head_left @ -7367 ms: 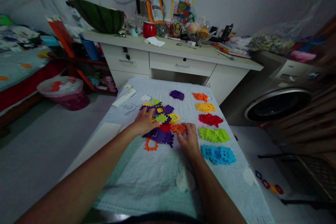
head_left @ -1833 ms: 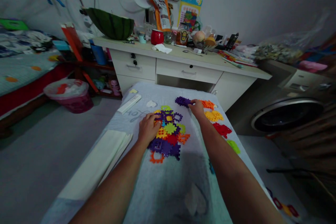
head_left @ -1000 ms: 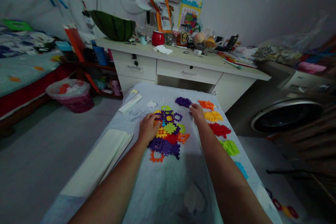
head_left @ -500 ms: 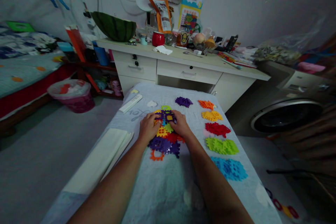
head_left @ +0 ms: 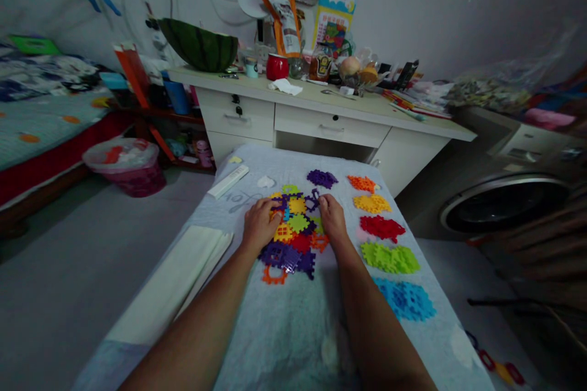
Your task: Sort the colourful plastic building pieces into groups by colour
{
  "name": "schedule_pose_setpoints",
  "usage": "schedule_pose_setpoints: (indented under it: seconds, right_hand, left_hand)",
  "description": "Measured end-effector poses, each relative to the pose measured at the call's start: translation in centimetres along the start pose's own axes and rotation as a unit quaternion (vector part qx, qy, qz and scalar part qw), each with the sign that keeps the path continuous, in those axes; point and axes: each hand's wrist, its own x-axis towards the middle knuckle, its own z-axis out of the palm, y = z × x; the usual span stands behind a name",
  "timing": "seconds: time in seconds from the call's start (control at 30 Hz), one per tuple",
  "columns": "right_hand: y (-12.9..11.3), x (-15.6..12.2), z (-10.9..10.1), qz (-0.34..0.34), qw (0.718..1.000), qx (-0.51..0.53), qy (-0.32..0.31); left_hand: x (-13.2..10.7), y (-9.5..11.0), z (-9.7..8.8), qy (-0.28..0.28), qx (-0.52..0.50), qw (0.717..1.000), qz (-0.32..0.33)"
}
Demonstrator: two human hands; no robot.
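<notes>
A mixed pile of gear-edged plastic building pieces (head_left: 300, 241) in purple, yellow, red, green and orange lies mid-table. My right hand (head_left: 332, 215) is at the pile's upper right, thumb and fingers pinching a purple building piece (head_left: 313, 199) with an open middle. At the pile's left side my left hand (head_left: 260, 221) lies with its fingers curled over the edge pieces; what is under them is partly hidden. Sorted heaps line the right: purple (head_left: 321, 179), orange (head_left: 361, 183), yellow (head_left: 371, 203), red (head_left: 382, 228), green (head_left: 389, 257) and blue (head_left: 404, 299).
A white box (head_left: 229, 181) and a folded pale cloth (head_left: 183, 281) lie along the table's left side. Behind stands a cluttered white desk (head_left: 330, 125) with a cut watermelon (head_left: 199, 46). A washing machine (head_left: 518, 165) is at right, a pink bin (head_left: 132, 168) at left.
My right hand has moved to the right, away from the middle of the pile, with a purple piece in its fingers. A yellow piece shows where it was. My left hand has hardly moved.
</notes>
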Motion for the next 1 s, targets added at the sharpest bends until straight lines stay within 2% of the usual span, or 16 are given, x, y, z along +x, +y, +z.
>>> schedule_pose_setpoints:
  seconds: [0.1,0.2,0.37,0.57,0.7,0.83,1.0]
  right_hand:
    - [1.3,0.2,-0.8,0.047,0.998,-0.021,0.036]
    - [2.3,0.3,-1.2,0.079,0.995,-0.049,0.042]
    - [2.8,0.2,-1.2,0.078,0.987,-0.12,0.074]
    - [2.7,-0.3,-0.8,0.051,0.983,-0.178,0.0]
    - [2.8,0.0,-0.8,0.049,0.982,-0.181,-0.001]
    - [2.4,1.7,-0.9,0.041,0.984,-0.17,0.039]
    - [1.4,5.7,-0.7,0.03,0.984,-0.167,0.063]
  left_hand:
    - [-0.1,0.3,-0.2,-0.006,0.002,1.0,-0.007]
    - [-0.1,0.4,-0.3,-0.01,0.004,1.0,-0.015]
    - [-0.1,0.3,-0.2,-0.011,0.003,1.0,-0.014]
    - [-0.1,0.4,-0.2,-0.012,0.005,1.0,-0.019]
    - [-0.1,0.4,-0.2,-0.012,0.005,1.0,-0.017]
    - [0.0,0.3,-0.2,-0.014,0.005,1.0,-0.013]
    - [0.0,0.1,0.0,-0.015,0.003,1.0,-0.015]
